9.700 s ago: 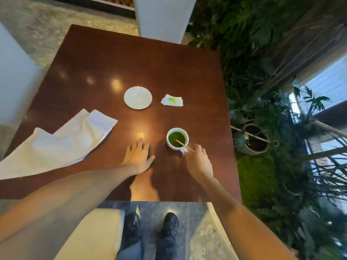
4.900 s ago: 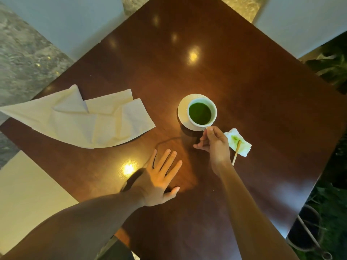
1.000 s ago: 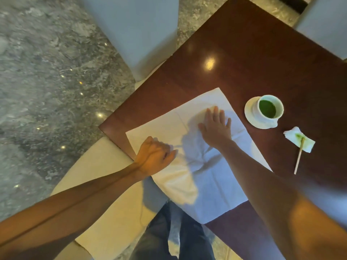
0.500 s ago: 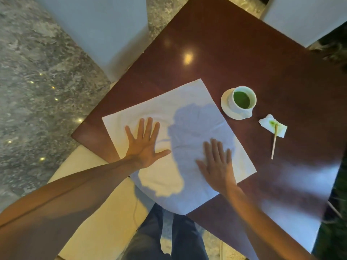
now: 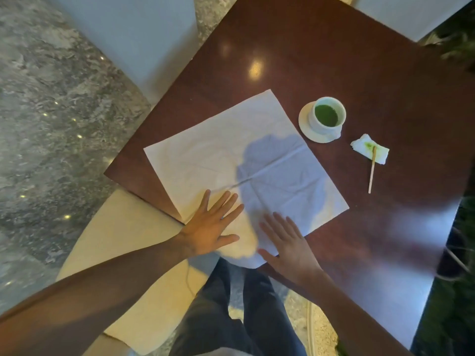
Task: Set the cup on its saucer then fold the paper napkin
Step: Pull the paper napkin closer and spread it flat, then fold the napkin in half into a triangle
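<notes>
Head view: a dark brown glossy table (image 5: 321, 60) carries all items; the paper napkin (image 5: 218, 150) lies opened out flat as a large white square, turned diamond-wise to the viewer, creased along one line across its middle, its near corner overhanging the table edge above the person's lap; a shadow falls over its centre.

Left hand (image 5: 209, 227): palm down, fingers (image 5: 226, 201) spread and extended, pressing flat on the near left part of the napkin close to the table edge; it grips nothing.

Right hand (image 5: 288, 242): palm down, fingers (image 5: 279, 222) extended and slightly apart, resting on the near right part of the napkin with the heel of the hand over the bare table; it grips nothing. The two hands lie near each other, not touching.

The cup (image 5: 327, 116), white and holding green liquid, stands upright on its saucer (image 5: 305, 124), set off-centre toward the saucer's right side; cup and saucer sit just beyond the napkin's right corner, apart from it.

To the right of the saucer lies a small crumpled tissue (image 5: 377, 154) stained green; a thin wooden stirrer (image 5: 372, 170) rests with its upper end on the tissue and its lower end on the table.

Surroundings: pale chair backs (image 5: 133, 29) beyond the table; a cream seat cushion (image 5: 128, 240) at the near left; grey stone floor (image 5: 46, 111); the person's dark trousers (image 5: 239, 309) below the table edge; foliage at the right margin.
</notes>
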